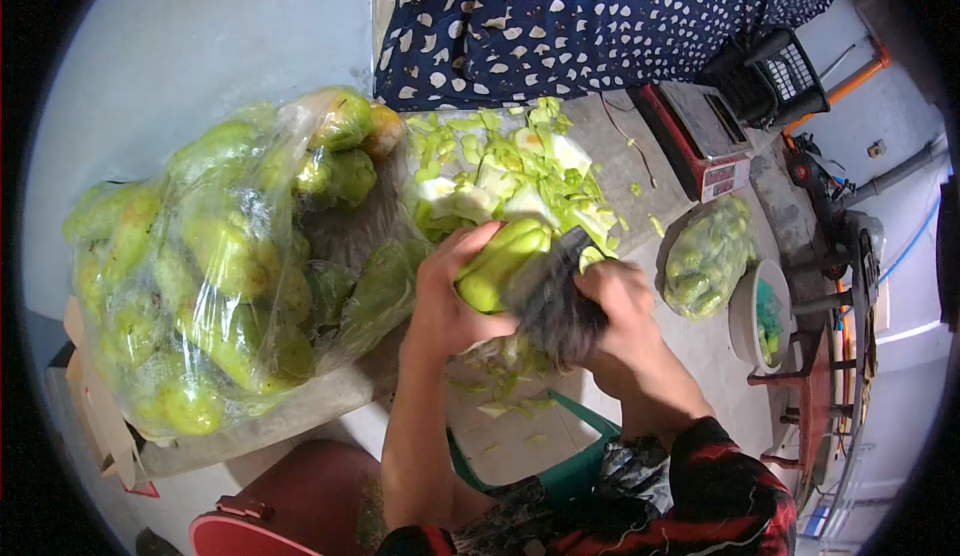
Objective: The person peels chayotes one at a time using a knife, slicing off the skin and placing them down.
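Note:
My left hand [446, 291] is closed around a ridged green fruit [503, 264] that looks like a green papaya. My right hand [622, 306] grips a dark object [556, 301] against the fruit's right side; motion blurs it, so its kind is unclear. Just beyond my hands, pale peeled pieces [524, 204] lie among a heap of green peels [460, 151] on the worktop. To the left, a large clear plastic bag [215, 266] bulges with more green fruit, some with yellowish patches.
A red scale [705, 131] and a black basket [785, 76] stand at the back right. Below them are a filled plastic bag [710, 261] and a white bucket [745, 316]. A red bin [290, 501] and a green container [570, 466] sit near me, below the worktop edge.

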Action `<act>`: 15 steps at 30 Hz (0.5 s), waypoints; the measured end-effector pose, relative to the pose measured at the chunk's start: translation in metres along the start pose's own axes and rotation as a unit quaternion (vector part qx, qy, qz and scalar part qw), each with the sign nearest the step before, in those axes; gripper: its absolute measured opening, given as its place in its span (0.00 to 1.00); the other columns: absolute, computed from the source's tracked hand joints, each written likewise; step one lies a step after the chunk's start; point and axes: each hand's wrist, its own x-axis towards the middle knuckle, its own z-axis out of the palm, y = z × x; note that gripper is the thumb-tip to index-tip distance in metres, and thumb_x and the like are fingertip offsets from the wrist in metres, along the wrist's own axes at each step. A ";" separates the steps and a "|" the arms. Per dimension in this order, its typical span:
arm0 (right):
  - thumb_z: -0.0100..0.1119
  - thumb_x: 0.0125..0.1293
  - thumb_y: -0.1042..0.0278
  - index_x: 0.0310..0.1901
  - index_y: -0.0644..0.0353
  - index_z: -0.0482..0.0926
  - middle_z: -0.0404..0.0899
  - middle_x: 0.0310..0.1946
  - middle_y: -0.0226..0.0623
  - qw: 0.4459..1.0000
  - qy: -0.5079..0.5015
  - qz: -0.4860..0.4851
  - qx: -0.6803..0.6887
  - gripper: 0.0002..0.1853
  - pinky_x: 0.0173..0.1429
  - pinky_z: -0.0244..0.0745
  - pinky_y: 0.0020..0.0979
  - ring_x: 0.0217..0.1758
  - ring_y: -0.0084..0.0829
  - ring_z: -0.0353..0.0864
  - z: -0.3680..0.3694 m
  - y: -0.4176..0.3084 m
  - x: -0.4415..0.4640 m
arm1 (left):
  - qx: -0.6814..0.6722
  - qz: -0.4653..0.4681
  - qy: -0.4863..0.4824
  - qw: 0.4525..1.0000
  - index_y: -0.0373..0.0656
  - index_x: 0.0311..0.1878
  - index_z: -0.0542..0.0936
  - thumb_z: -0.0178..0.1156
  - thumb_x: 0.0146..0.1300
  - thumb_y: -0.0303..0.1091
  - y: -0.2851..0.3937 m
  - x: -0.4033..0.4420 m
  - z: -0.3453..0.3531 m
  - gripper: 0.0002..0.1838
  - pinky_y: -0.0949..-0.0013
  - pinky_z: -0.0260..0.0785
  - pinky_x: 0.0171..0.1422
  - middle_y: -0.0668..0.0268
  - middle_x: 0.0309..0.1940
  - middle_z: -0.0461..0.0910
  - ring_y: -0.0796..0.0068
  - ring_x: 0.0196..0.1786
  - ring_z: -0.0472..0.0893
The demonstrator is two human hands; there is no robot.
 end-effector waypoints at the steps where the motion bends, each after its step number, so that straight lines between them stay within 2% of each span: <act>1: 0.67 0.46 0.73 0.33 0.63 0.74 0.74 0.18 0.41 0.993 -0.021 0.113 -0.039 0.13 0.25 0.71 0.37 0.19 0.44 0.77 0.011 0.016 -0.011 | 0.023 -0.059 -0.012 0.998 0.33 0.61 0.74 0.76 0.37 0.31 0.005 -0.001 -0.003 0.42 0.64 0.65 0.65 0.55 0.54 0.80 0.68 0.56 0.78; 2: 0.66 0.48 0.74 0.33 0.62 0.73 0.74 0.18 0.41 0.971 -0.038 0.223 -0.079 0.12 0.26 0.72 0.37 0.20 0.46 0.78 0.020 0.031 -0.020 | 0.047 -0.114 -0.026 0.992 0.32 0.61 0.74 0.77 0.33 0.31 0.009 -0.001 -0.005 0.45 0.65 0.65 0.65 0.56 0.53 0.80 0.69 0.56 0.78; 3: 0.64 0.51 0.75 0.32 0.61 0.72 0.74 0.19 0.43 0.964 -0.036 0.253 -0.074 0.10 0.27 0.73 0.37 0.20 0.47 0.78 0.023 0.046 -0.026 | 0.027 -0.142 -0.023 0.989 0.31 0.61 0.73 0.78 0.26 0.32 0.004 -0.004 -0.007 0.49 0.66 0.66 0.64 0.57 0.53 0.80 0.72 0.56 0.78; 6: 0.64 0.50 0.77 0.32 0.61 0.71 0.74 0.19 0.42 0.970 0.003 0.236 -0.066 0.11 0.27 0.72 0.36 0.21 0.45 0.79 0.019 0.053 -0.028 | 0.065 -0.114 -0.024 0.991 0.30 0.61 0.73 0.78 0.25 0.36 0.012 -0.003 -0.010 0.50 0.67 0.68 0.64 0.58 0.53 0.79 0.72 0.56 0.78; 7: 0.64 0.50 0.77 0.31 0.61 0.71 0.74 0.19 0.41 0.961 0.004 0.263 -0.087 0.10 0.28 0.73 0.35 0.21 0.44 0.79 0.018 0.049 -0.028 | 0.063 -0.117 -0.027 0.991 0.30 0.61 0.73 0.78 0.25 0.36 0.013 -0.005 -0.006 0.50 0.67 0.68 0.64 0.58 0.53 0.79 0.72 0.56 0.78; 9: 0.64 0.51 0.77 0.31 0.61 0.71 0.74 0.19 0.41 0.961 0.018 0.265 -0.082 0.10 0.28 0.72 0.34 0.21 0.44 0.79 0.018 0.045 -0.023 | -0.144 -0.153 0.029 0.977 0.32 0.60 0.73 0.77 0.31 0.34 0.012 -0.002 -0.004 0.46 0.67 0.70 0.59 0.61 0.49 0.79 0.70 0.52 0.79; 10: 0.64 0.51 0.76 0.31 0.61 0.71 0.74 0.18 0.41 0.962 0.027 0.262 -0.076 0.10 0.27 0.72 0.34 0.21 0.43 0.79 0.019 0.045 -0.019 | -0.140 -0.151 0.030 0.978 0.32 0.60 0.73 0.77 0.31 0.34 0.007 -0.003 -0.003 0.46 0.67 0.70 0.59 0.61 0.49 0.79 0.70 0.52 0.79; 12: 0.65 0.49 0.77 0.32 0.61 0.71 0.75 0.19 0.42 0.962 0.020 0.263 -0.066 0.11 0.28 0.73 0.34 0.22 0.44 0.80 0.022 0.045 -0.023 | -0.293 -0.156 0.064 0.941 0.32 0.62 0.71 0.77 0.32 0.36 -0.005 -0.007 -0.002 0.47 0.68 0.69 0.61 0.63 0.51 0.78 0.72 0.53 0.78; 14: 0.66 0.47 0.77 0.33 0.61 0.72 0.76 0.21 0.42 0.962 0.011 0.268 -0.059 0.12 0.29 0.73 0.35 0.22 0.45 0.80 0.024 0.041 -0.024 | -0.305 -0.174 0.065 0.934 0.33 0.63 0.71 0.75 0.33 0.37 -0.011 -0.010 -0.004 0.47 0.68 0.68 0.61 0.63 0.51 0.77 0.72 0.54 0.77; 15: 0.67 0.45 0.76 0.34 0.61 0.73 0.77 0.22 0.42 0.970 0.000 0.225 -0.087 0.14 0.29 0.74 0.36 0.23 0.45 0.80 0.023 0.036 -0.021 | -0.320 -0.194 0.062 0.925 0.34 0.63 0.70 0.74 0.35 0.37 -0.012 -0.010 -0.004 0.46 0.68 0.68 0.61 0.63 0.52 0.77 0.72 0.54 0.77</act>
